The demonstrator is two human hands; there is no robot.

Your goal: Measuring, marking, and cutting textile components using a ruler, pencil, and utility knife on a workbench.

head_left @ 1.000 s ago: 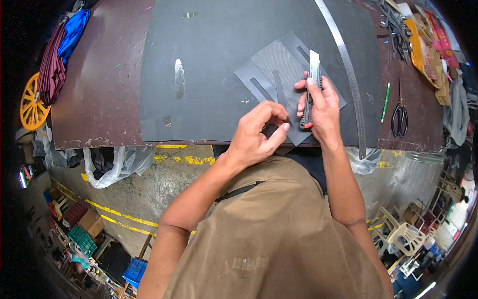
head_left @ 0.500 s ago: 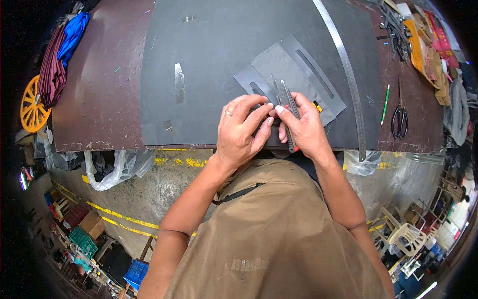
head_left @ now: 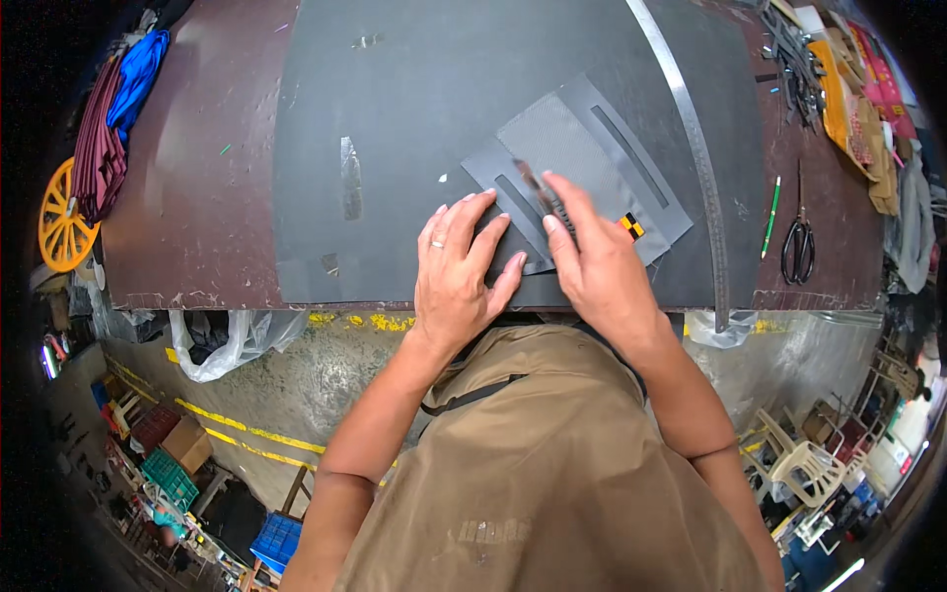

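Since half a second ago, both hands have slid up the bench: the right hand, which then held the utility knife low near the front edge, now has its blade end up on the grey slotted template, close beside the nearer slot, while the left hand has spread out flat. That template lies on the large dark rubber sheet just ahead of the person, overlapping a smaller dark cut piece whose corner shows under the left fingertips. The right hand grips the knife between thumb and forefinger, the handle hidden under the palm; the left hand grasps nothing, its fingers open and pressing down on the sheet at the template's near corner. To cut well here, I judge that the flat hand must keep firm, even pressure so the template cannot creep, with its fingertips kept clear of the blade's line, and the knife should follow the slot's edge at a low, steady angle. A long steel ruler lies to the right, then a green pen and black scissors on the brown table.
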